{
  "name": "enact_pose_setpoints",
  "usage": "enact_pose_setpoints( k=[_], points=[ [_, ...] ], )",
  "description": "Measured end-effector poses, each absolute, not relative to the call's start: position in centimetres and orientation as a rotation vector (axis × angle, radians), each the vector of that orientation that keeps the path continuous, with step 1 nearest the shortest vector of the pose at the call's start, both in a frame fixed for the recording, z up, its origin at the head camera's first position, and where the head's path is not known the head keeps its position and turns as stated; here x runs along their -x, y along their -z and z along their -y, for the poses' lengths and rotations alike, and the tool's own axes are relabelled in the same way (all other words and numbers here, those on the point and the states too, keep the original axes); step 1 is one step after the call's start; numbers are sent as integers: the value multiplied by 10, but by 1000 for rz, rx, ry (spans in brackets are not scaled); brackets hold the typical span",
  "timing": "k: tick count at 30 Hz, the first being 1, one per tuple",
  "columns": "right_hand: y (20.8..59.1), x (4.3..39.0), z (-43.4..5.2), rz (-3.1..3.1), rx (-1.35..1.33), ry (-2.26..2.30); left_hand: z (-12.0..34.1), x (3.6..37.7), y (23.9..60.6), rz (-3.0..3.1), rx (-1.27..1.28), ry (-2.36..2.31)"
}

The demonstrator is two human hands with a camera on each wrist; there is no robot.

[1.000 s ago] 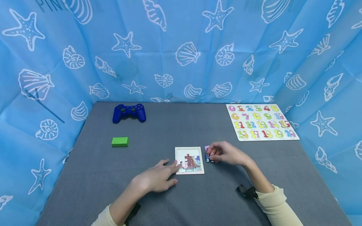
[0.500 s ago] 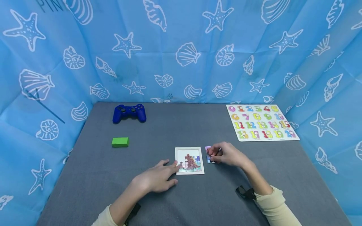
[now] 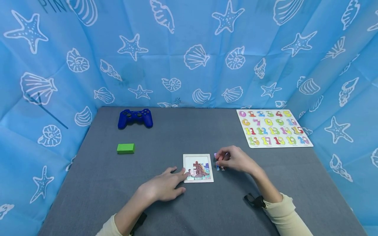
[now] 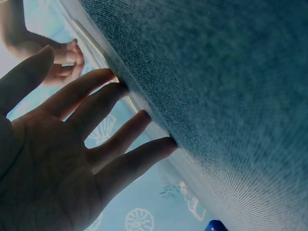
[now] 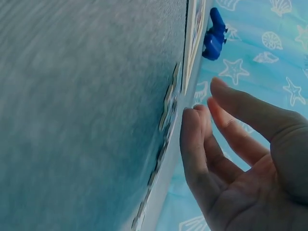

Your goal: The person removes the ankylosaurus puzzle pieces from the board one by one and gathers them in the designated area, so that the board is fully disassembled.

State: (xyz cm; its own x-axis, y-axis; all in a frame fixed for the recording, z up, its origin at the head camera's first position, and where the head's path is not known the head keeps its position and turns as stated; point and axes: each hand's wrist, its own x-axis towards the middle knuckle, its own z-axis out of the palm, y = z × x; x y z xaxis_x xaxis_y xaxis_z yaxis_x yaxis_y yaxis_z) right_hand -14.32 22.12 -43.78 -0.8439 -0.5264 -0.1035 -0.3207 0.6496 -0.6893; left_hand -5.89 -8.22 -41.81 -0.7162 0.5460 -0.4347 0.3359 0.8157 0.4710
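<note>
- Head view: the small framed jigsaw puzzle (image 3: 198, 167) lies on the grey surface (image 3: 165, 137) and serves as the landmark; the left hand (image 3: 164, 185) rests flat just left of its frame, fingers spread and nearly straight, fingertips at the frame's left edge; the right hand (image 3: 234, 159) sits just right of the frame, fingers curled over the loose puzzle pieces (image 3: 219, 167) lying there; whether a piece is actually pinched between them cannot be told from here.
- Against the pictures of half a second and a second ago, the right hand has drawn slightly up and away from the loose pieces, so that more of the blue one shows beneath it; the left hand has kept its place against the frame; as a judgement, the right hand is picking or sorting among the pieces while the left steadies the puzzle, and no new piece has gone into the frame.
- Far left of the puzzle lies a green block (image 3: 125, 148); beyond it a blue game controller (image 3: 135, 118); far right, a number board (image 3: 273, 127).
- Left wrist view: the left hand's fingers (image 4: 120, 139) are splayed, tips pressed on the surface; nothing is held.
- Right wrist view: the right hand's fingers (image 5: 226, 130) look relaxed and slightly bent, close to the pieces but apart from them.
</note>
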Motion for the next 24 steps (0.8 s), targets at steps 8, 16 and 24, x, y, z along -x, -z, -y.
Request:
enact_pose_setpoints(
  k=[8,16,24],
  points=[
    [437,145,-201,-2472,779,1083,82,60,418,-2420,-638,-486],
    [443,147,-176,-2355,838,1051,82,61,421,-2416,-646,-491],
    [447,148,-157,-2477,866,887,81,60,421,-2426,-645,-490]
  ],
)
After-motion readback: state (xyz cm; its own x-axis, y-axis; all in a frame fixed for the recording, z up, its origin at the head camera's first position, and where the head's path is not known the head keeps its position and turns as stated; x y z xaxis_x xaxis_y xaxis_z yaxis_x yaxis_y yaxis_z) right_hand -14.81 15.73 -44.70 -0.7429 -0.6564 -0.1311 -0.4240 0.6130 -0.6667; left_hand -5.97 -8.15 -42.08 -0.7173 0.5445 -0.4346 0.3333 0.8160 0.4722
